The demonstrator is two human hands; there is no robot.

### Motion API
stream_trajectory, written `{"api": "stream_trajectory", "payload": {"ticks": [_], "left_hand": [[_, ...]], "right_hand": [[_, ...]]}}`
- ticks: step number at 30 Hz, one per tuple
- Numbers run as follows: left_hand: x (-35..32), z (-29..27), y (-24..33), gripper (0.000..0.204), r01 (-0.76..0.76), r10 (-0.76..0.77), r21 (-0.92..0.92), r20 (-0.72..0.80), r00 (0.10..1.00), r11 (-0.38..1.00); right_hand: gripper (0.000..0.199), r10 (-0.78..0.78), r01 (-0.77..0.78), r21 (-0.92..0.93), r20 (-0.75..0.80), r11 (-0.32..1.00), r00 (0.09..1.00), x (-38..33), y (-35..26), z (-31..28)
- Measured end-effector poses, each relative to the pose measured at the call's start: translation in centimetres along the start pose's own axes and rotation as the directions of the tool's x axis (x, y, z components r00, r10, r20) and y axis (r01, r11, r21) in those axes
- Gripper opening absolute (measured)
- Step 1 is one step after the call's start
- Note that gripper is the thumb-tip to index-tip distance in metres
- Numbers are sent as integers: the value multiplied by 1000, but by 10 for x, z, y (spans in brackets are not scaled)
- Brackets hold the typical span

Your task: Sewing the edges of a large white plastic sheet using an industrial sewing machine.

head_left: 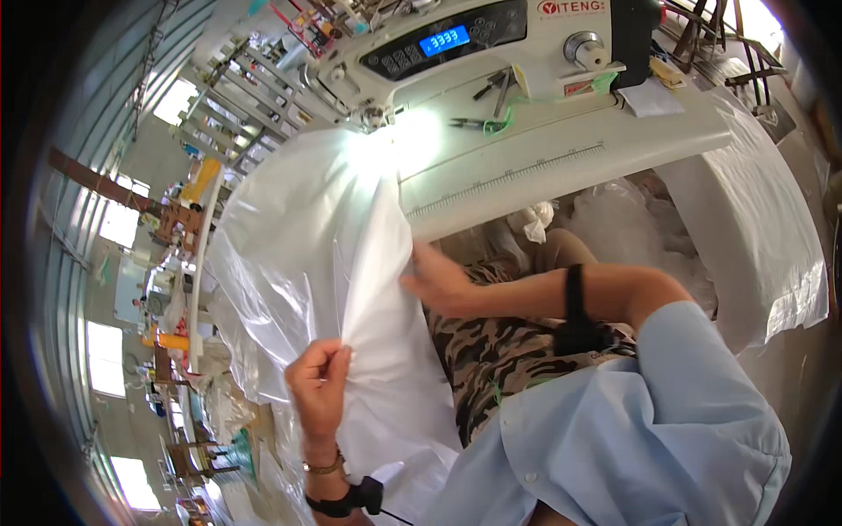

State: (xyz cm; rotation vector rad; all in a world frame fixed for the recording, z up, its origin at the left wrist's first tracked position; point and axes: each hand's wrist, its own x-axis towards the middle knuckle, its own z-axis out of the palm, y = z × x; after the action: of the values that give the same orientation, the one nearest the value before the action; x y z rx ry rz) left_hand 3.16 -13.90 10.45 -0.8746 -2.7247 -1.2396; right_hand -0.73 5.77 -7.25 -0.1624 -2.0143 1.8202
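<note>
A large glossy white plastic sheet [272,254] runs from under the sewing machine's [474,53] brightly lit needle area down across my lap, with a long fold along it. My left hand [317,381] is closed, pinching the fold's edge between thumb and fingers. Higher up, my right hand [441,282] lies against the sheet's right edge, somewhat blurred, with thumb and fingers apart. Glare hides the needle and presser foot.
Dark small tools [495,88] and a pen [474,124] lie on the machine bed [544,158], which has a ruler scale along its near side. More white sheeting [754,210] drapes at the right. A crumpled white scrap [533,221] lies beneath the bed's edge. Metal racks [237,105] stand beyond.
</note>
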Motion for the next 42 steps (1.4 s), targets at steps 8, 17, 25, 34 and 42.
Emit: {"api": "stream_trajectory", "payload": {"ticks": [8,17,25,34,42], "left_hand": [[35,-5,76,9,-461,265,380,466,844,802],[-51,103,-47,6,-146,103,460,117,988,876],[-62,126,-58,8,261,-303,-223,-180,936,939],[-67,108,-37,21,469,-585,-542,-51,810,697],[-57,114,-43,29,74,-174,-303,-320,931,950]], "right_hand": [[26,-684,723,95,426,684,592,22,-69,88],[28,247,750,-265,959,606,139,13,-26,-32],[12,-415,836,-132,820,533,394,97,-53,-69],[6,-279,632,-97,839,769,468,113,-47,-69],[11,-283,689,-89,868,719,408,115,-54,-73]]}}
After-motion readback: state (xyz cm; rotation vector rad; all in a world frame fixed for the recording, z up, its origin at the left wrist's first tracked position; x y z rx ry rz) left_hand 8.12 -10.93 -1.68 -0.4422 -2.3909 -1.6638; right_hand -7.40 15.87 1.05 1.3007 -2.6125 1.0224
